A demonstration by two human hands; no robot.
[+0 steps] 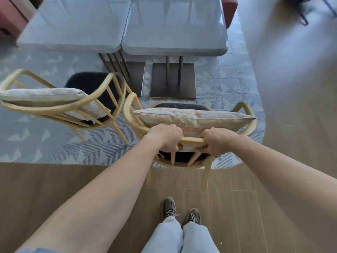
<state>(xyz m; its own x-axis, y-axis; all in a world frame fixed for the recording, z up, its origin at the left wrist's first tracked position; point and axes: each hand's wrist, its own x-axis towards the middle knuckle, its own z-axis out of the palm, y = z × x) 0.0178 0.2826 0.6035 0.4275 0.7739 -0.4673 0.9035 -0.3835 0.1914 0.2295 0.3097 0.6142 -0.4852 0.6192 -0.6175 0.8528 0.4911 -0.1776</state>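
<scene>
A light wooden chair (131, 110) with a curved back rail and a dark seat stands in front of me, facing the tables. A striped cushion (193, 118) leans against its backrest. My left hand (166, 136) grips the top rail left of centre. My right hand (217, 140) grips the same rail a little to the right. Both hands have fingers curled under the rail.
A second wooden chair (60, 108) with a pale cushion (40, 94) stands to the left, almost touching the first. Two grey tables (175, 39) on dark pedestal bases (173, 83) stand beyond. Patterned tile meets wood flooring (54, 179) under my feet (169, 207).
</scene>
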